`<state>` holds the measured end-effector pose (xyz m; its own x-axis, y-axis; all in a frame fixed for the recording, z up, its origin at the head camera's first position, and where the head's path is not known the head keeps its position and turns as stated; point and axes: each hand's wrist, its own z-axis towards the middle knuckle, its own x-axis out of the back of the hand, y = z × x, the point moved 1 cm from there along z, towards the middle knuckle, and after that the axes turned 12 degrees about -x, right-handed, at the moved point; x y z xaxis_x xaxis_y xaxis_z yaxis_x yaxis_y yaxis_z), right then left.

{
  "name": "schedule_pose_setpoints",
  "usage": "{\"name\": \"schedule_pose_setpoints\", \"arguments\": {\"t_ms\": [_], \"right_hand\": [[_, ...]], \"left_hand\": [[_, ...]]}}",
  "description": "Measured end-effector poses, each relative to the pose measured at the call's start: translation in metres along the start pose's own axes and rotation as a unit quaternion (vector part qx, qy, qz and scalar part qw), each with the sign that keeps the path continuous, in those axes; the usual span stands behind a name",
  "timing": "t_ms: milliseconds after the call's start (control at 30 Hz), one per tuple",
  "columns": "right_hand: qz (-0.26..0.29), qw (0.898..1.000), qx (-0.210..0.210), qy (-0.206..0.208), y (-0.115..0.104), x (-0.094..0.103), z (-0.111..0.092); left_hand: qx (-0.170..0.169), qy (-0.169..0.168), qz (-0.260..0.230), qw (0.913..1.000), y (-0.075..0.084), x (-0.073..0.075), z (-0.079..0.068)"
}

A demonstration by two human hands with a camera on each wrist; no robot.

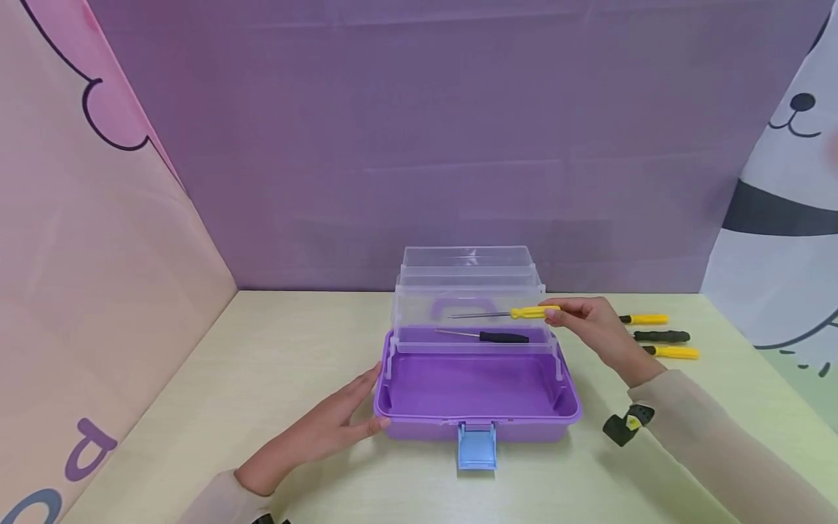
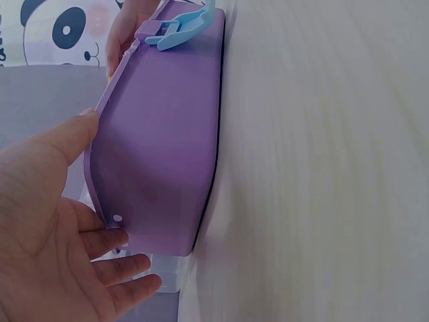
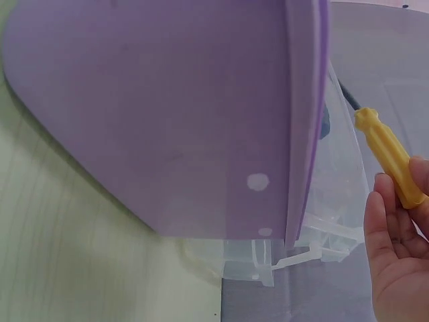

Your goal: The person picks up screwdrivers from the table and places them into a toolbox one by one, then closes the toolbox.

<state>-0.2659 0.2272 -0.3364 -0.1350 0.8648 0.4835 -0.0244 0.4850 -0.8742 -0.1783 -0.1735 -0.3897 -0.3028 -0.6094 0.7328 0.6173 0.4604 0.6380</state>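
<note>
Behind a pale table (image 1: 294, 327) we are seeing a purple backdrop (image 1: 393, 145), and on the table a purple box (image 1: 419, 431) is sitting open, its clear lid (image 1: 466, 257) standing up at the back. Our right hand (image 1: 596, 331) is pinching the yellow screwdriver (image 1: 532, 313) near the butt of its handle, so most of the tool is lying to that hand's left. Its long axis is running sideways, nearly level, with the tip pointing left; it is roughly matching the box's long side and the black screwdriver (image 1: 504, 338) lying in the clear tray (image 1: 419, 348). We are holding the yellow one over the tray area, though how high we cannot tell. Our left hand (image 1: 337, 422) is farther from the tool and is resting at the box's left end, thumb touching the rim, fingers fairly straight and apart from the thumb. We are noticing a glossy, ridged handle and a thin grey shaft; the tip is looking too small to make out. Three more screwdrivers (image 1: 663, 336) are lying beyond the right hand, handles pointing right.
</note>
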Motion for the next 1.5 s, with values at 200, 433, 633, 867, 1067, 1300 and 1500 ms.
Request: {"name": "schedule_pose_setpoints", "arguments": {"t_ms": [200,433,633,867,1067,1300,1500], "right_hand": [[-0.001,1.0,-0.001,0.003,-0.003,-0.003,-0.002],[-0.005,1.0,0.019,0.003,-0.006,-0.007,0.002],[0.008,1.0,0.018,0.0,-0.005,-0.01,0.005],[-0.003,1.0,0.02,0.001,-0.006,-0.014,0.005],[-0.012,1.0,0.025,0.001,-0.005,-0.017,0.008],[-0.018,1.0,0.019,-0.003,-0.005,-0.02,0.01],[-0.031,0.999,0.023,-0.006,-0.003,-0.021,0.011]], "left_hand": [[0.007,-0.004,0.006,0.9999,0.0,-0.001,-0.001],[0.008,-0.004,0.004,0.9999,0.001,0.0,-0.001],[0.002,-0.004,-0.001,1.0,0.0,-0.001,-0.001],[0.002,-0.004,0.002,1.0,-0.001,-0.002,-0.002],[0.001,-0.004,-0.001,1.0,0.0,-0.001,-0.002],[0.003,-0.004,-0.001,1.0,-0.001,-0.001,-0.003],[0.004,-0.003,0.002,1.0,-0.002,-0.001,-0.003]]}}
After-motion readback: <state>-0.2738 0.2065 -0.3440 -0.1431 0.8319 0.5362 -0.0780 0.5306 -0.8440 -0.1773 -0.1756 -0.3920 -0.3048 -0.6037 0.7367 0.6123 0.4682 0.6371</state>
